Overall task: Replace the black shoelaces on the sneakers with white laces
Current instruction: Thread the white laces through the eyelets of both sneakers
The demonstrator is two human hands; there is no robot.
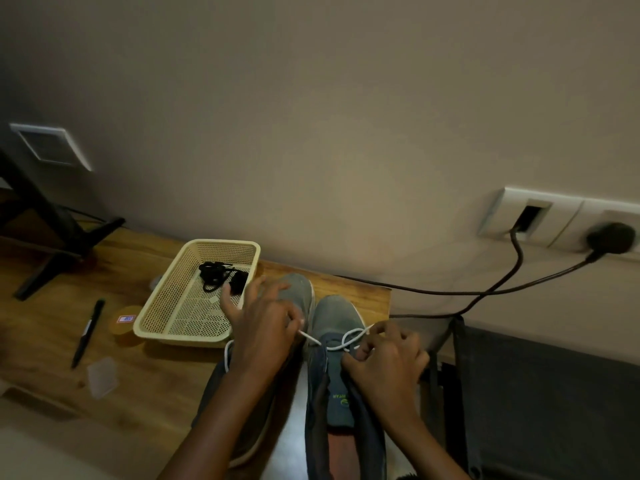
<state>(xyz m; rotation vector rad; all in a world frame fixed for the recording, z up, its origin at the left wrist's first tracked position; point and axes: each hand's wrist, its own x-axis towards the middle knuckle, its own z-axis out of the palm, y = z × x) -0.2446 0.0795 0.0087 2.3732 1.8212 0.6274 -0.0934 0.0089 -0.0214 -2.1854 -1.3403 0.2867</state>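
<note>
I see the white lace (310, 337) pulled between my 2 hands. It lies sideways across the right sneaker (334, 313), whose toe points away from me. My left hand (266, 327) pinches 1 lace tip just left of that shoe. My right hand (388, 362) is nearer the holes and pinches the loop there. The left sneaker (294, 289) is mostly hidden under my left hand. Black laces (216, 275) lie in the basket (180, 336) past my left hand. I cannot see the lace holes because it is dim and blurry.
</note>
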